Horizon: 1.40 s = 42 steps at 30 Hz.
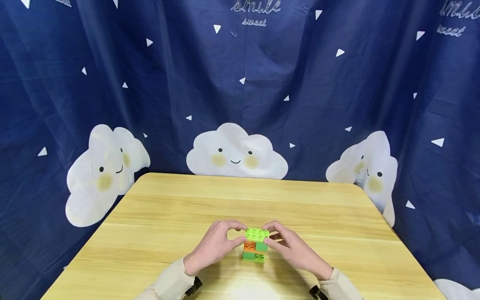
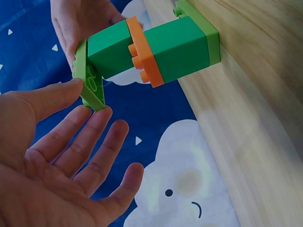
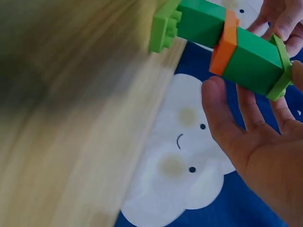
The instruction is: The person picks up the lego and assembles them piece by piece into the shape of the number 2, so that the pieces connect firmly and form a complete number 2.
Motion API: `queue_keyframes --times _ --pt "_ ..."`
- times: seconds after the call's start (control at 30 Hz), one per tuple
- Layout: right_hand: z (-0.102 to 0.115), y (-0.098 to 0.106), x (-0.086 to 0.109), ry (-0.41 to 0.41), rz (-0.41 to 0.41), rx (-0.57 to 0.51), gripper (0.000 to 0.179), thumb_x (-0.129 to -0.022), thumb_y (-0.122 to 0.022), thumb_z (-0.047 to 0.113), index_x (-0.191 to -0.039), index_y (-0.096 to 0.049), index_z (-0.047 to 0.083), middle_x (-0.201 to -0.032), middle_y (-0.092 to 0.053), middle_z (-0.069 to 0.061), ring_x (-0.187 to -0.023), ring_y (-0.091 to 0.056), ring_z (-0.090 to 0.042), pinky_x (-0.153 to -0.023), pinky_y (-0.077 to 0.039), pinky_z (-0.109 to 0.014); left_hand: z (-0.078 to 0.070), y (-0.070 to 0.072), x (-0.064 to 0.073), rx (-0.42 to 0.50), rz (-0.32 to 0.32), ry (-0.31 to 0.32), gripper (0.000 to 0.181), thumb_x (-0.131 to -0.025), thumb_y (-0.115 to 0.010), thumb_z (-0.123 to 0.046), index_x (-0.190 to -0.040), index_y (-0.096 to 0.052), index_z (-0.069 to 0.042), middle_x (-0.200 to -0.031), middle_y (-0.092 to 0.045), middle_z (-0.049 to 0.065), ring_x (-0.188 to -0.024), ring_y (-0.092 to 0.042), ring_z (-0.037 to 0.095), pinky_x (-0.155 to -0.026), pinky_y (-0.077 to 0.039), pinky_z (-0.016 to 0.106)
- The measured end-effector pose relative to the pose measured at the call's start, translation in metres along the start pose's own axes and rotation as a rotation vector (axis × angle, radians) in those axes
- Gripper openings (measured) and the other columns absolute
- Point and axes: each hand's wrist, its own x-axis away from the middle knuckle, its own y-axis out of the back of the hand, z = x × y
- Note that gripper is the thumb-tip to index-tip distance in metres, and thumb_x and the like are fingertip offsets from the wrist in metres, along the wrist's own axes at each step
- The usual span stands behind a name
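A stepped stack of toy building bricks stands on the table (image 1: pixel 168 216). At its foot is a light green plate (image 2: pixel 214 45) with a green block (image 2: pixel 177 49) on one end. Above that comes an orange plate (image 1: pixel 249 246), then a second green block (image 3: pixel 253 61) set toward the right. On top sits a light green studded plate (image 1: pixel 257 234), whose left end overhangs. My left hand (image 1: pixel 217 243) pinches that left end between thumb and fingers. The right end is pinched by my right hand (image 1: pixel 294 249), whose lower fingers lie beside the upper green block.
Behind the table's far edge hangs a dark blue curtain (image 1: pixel 240 100) printed with white triangles and smiling clouds (image 1: pixel 236 152). Beige sleeves and black wrist bands (image 1: pixel 193 286) show at both forearms.
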Motion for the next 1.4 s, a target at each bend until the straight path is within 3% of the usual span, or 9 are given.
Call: queue_keyframes --times 0.2,0.37,0.7,1.0,1.17,1.4 --pt "-0.0051 -0.0011 0.0025 -0.028 0.124 -0.194 0.033 -0.11 -0.047 0.03 -0.138 -0.041 0.013 -0.139 -0.044 -0.019 -0.119 -0.064 -0.035 -0.094 -0.059 -0.046 0.0008 -0.0002 -0.0008 -0.004 -0.008 -0.023 0.023 -0.091 -0.079 -0.023 -0.113 -0.078 -0.017 -0.12 -0.075 0.0 -0.117 -0.067 0.023 -0.098 -0.053 0.053" --pt "-0.0056 -0.0023 0.0029 -0.046 0.152 -0.256 0.034 -0.111 -0.044 0.031 -0.138 -0.036 0.012 -0.139 -0.036 -0.021 -0.12 -0.063 -0.033 -0.093 -0.059 -0.044 0.0008 -0.0001 -0.0009 0.002 -0.004 -0.027 0.023 -0.091 -0.079 -0.024 -0.113 -0.078 -0.017 -0.12 -0.075 0.0 -0.117 -0.067 0.025 -0.098 -0.053 0.056" --pt "-0.0006 -0.0039 0.0025 -0.013 0.08 -0.15 0.03 -0.109 -0.049 0.031 -0.134 -0.044 0.014 -0.141 -0.047 -0.015 -0.119 -0.066 -0.031 -0.091 -0.058 -0.043 0.0011 0.0 0.0007 0.013 -0.007 -0.036 0.023 -0.093 -0.077 -0.024 -0.115 -0.077 -0.017 -0.119 -0.075 -0.003 -0.115 -0.068 0.021 -0.097 -0.054 0.053" --pt "-0.0014 -0.0055 -0.0005 0.013 0.027 -0.195 0.03 -0.105 -0.06 0.025 -0.132 -0.051 0.013 -0.139 -0.051 -0.016 -0.13 -0.055 -0.042 -0.095 -0.058 -0.04 0.0008 0.002 0.0005 0.06 -0.044 -0.029 0.018 -0.092 -0.078 -0.023 -0.107 -0.079 -0.015 -0.114 -0.076 -0.002 -0.112 -0.07 0.022 -0.099 -0.054 0.051" --pt "-0.0011 -0.0052 -0.0013 0.007 -0.019 -0.14 0.028 -0.104 -0.062 0.027 -0.129 -0.057 0.016 -0.136 -0.057 -0.012 -0.128 -0.057 -0.037 -0.093 -0.057 -0.031 0.0008 0.0028 0.0006 0.062 -0.043 -0.025 0.016 -0.092 -0.078 -0.023 -0.105 -0.08 -0.016 -0.114 -0.076 -0.003 -0.112 -0.07 0.021 -0.1 -0.054 0.049" --pt "0.0003 -0.0062 -0.0015 -0.002 -0.062 -0.102 0.027 -0.102 -0.065 0.03 -0.126 -0.061 0.017 -0.131 -0.062 -0.01 -0.123 -0.061 -0.034 -0.092 -0.057 -0.029 0.0019 0.0035 0.0009 0.057 -0.029 -0.025 0.015 -0.092 -0.078 -0.022 -0.106 -0.08 -0.015 -0.114 -0.076 -0.003 -0.11 -0.069 0.019 -0.098 -0.053 0.052"
